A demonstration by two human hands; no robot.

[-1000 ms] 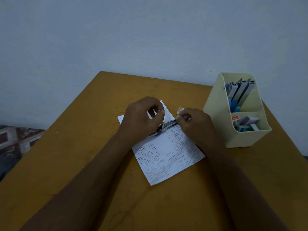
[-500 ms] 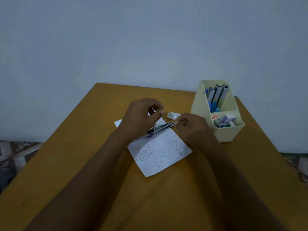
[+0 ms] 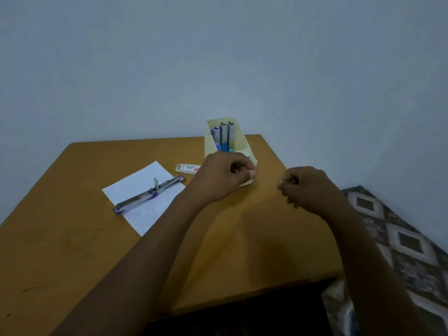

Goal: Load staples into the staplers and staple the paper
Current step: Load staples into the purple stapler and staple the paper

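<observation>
A purple and metal stapler point(image 3: 148, 195) lies opened out flat on the white paper point(image 3: 135, 183), left of both hands. A small white staple box point(image 3: 188, 168) sits on the table just beyond the paper. My left hand point(image 3: 225, 177) hovers with curled fingers in front of the cream organizer point(image 3: 210, 135), covering its lower compartment. My right hand point(image 3: 308, 187) is also curled, further right above the table. I see nothing held in either hand. Several more staplers point(image 3: 225, 137) stand upright in the organizer's back compartment.
The wooden table point(image 3: 72, 238) ends close to my right forearm, its near-right edge dropping to dark space below. A patterned floor point(image 3: 407, 238) shows at the right. A plain wall rises right behind the table.
Both hands have let go of the stapler and moved right, toward the organizer. The stapler now lies open on the paper. My view has swung to the right.
</observation>
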